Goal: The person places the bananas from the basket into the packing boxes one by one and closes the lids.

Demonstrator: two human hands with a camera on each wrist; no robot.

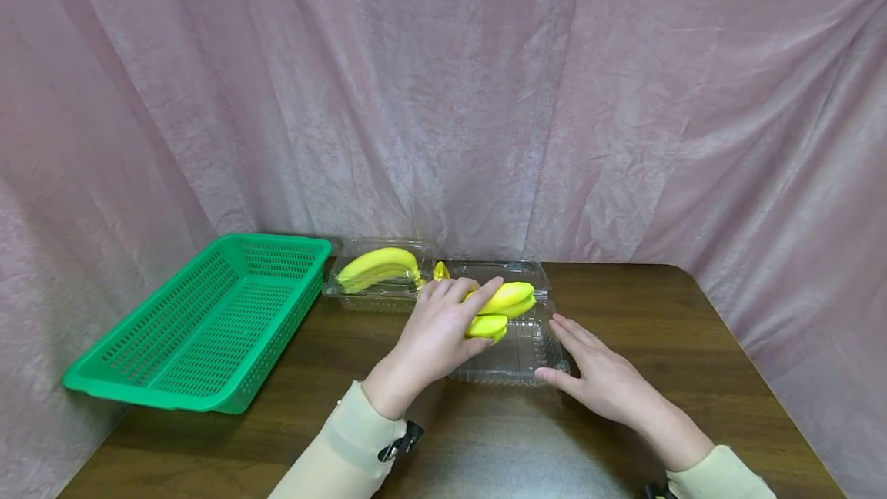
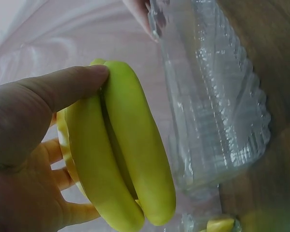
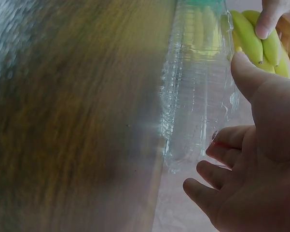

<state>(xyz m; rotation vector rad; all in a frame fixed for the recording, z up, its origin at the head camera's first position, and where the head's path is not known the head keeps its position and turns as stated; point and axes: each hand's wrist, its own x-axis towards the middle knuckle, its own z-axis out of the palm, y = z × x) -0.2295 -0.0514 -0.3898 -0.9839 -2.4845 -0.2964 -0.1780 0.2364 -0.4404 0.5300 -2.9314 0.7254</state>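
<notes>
My left hand (image 1: pixel 436 322) grips a bunch of yellow bananas (image 1: pixel 509 299) above a clear plastic clamshell box (image 1: pixel 520 356). In the left wrist view the thumb presses on one side of the bananas (image 2: pixel 140 140), with the other fingers spread behind them. The box stands with its lid (image 1: pixel 485 269) folded back toward the curtain. At the right wall of the box is my right hand (image 1: pixel 603 376), its fingers extended and thumb apart. From the right wrist view, those fingertips (image 3: pixel 239 60) lie along the side of the box (image 3: pixel 193 96).
Behind and left of the hands, a second clear box (image 1: pixel 333 291) holds another banana bunch (image 1: pixel 377 264). A green perforated basket (image 1: pixel 229 399) stands on the left of the brown wooden table (image 1: pixel 658 306). A pink curtain (image 1: pixel 443 98) hangs along the back and sides.
</notes>
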